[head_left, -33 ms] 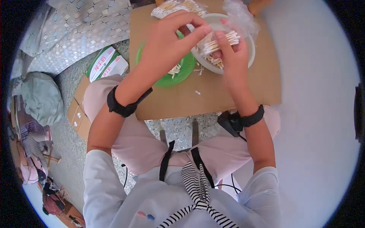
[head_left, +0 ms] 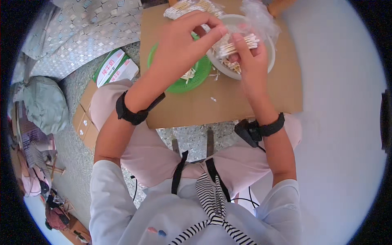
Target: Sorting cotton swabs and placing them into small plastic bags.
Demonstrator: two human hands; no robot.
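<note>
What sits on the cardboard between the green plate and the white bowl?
In the head view, a few loose cotton swabs lie on the cardboard where the green plate meets the white bowl.

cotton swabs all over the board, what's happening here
A seated person works over a cardboard board on their lap. The right hand holds a bundle of cotton swabs over a white bowl, while the left hand pinches at the bundle's end. A green plate beside the bowl has a few loose swabs, and more lie piled at the board's far edge.
</note>
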